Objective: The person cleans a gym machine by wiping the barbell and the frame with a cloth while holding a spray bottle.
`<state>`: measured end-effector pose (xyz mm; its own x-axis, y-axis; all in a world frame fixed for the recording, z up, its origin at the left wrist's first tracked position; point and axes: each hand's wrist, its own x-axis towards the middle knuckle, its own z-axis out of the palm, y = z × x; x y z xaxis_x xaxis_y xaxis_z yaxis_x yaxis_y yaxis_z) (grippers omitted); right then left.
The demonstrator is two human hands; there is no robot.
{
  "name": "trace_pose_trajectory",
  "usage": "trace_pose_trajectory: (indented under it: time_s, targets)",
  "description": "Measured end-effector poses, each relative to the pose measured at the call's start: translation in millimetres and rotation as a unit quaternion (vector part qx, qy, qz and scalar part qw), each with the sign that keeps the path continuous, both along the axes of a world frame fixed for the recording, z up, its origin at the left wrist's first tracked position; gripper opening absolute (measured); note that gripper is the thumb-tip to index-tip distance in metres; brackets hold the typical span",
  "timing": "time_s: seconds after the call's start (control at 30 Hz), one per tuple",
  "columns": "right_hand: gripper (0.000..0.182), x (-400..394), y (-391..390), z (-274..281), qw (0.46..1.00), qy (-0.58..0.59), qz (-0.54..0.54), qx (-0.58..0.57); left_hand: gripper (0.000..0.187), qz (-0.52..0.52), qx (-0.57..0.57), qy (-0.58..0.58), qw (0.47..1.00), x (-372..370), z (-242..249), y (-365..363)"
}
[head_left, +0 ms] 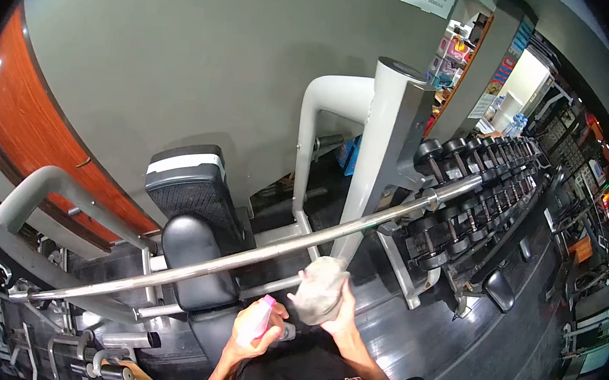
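My left hand is closed around a spray bottle with a pink and whitish top, held low in front of my chest. Part of the bottle is hidden by my fingers. In my right hand is a crumpled pale grey cloth, gripped from its right side. Just beyond both hands a long metal barbell runs across the bench machine. Behind the bar stands a black padded seat with a backrest.
A thick grey-white machine post rises ahead. To the right, a rack holds several black dumbbells. A curved grey frame stands at left beside an orange-brown wooden panel. More gym equipment lines the far right.
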<state>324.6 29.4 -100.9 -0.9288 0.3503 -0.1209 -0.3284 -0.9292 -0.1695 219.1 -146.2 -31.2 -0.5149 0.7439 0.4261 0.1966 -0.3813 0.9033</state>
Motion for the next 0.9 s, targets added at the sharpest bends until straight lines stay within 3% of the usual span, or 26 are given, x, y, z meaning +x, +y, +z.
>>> trace_pose_trajectory:
  time_s: [0.03, 0.1, 0.13, 0.17, 0.23, 0.3, 0.37, 0.4, 0.5, 0.57, 0.63, 0.77, 0.83, 0.9]
  targets:
    - [0.061, 4, 4, 10, 0.998, -0.027, -0.047, -0.035, 0.023, -0.002, 0.001, 0.003, 1.0, 1, 1, 7]
    - [0.051, 19, 23, 10, 0.998, 0.002, -0.063, 0.024, 0.029, -0.017, -0.037, 0.064, 0.997, 4, 2, 21]
    - [0.056, 26, 29, 14, 0.994, 0.048, -0.084, -0.059, 0.03, -0.016, -0.059, 0.041, 0.997, 8, 3, 27]
    - [0.055, 32, 37, 17, 0.994, 0.06, -0.086, -0.039, 0.03, -0.014, -0.057, 0.045, 0.997, 16, 7, 35]
    - [0.056, 40, 50, 43, 0.995, 0.038, -0.094, -0.024, 0.026, 0.029, -0.066, -0.111, 0.991, 32, 17, 52]
    - [0.057, 45, 67, 56, 0.997, 0.035, -0.071, 0.009, 0.028, 0.046, -0.067, -0.093, 0.992, 42, 16, 67]
    - [0.058, 50, 88, 59, 0.997, 0.032, -0.047, 0.042, 0.039, 0.047, -0.075, 0.093, 0.992, 47, 18, 82]
    - [0.058, 54, 96, 56, 0.998, 0.038, -0.043, 0.008, 0.043, 0.015, -0.118, 0.131, 0.984, 49, 24, 88]
    - [0.058, 68, 119, 58, 0.999, 0.016, -0.039, -0.013, 0.04, 0.032, -0.066, 0.222, 0.972, 64, 38, 117]
    - [0.055, 80, 138, 67, 0.996, 0.063, -0.037, -0.042, 0.04, 0.047, -0.05, 0.187, 0.98, 79, 36, 138]
    - [0.052, 88, 154, 64, 0.998, 0.032, -0.04, -0.021, 0.041, 0.018, -0.12, 0.193, 0.974, 83, 37, 148]
    - [0.053, 108, 188, 59, 0.992, 0.101, -0.056, -0.049, 0.041, 0.077, -0.078, 0.226, 0.968, 89, 35, 174]
    - [0.056, 115, 206, 63, 0.994, -0.011, -0.09, 0.055, 0.04, 0.113, -0.056, 0.244, 0.961, 95, 38, 186]
    - [0.058, 115, 223, 67, 0.997, -0.002, -0.071, 0.01, 0.037, 0.144, -0.057, 0.169, 0.973, 101, 41, 196]
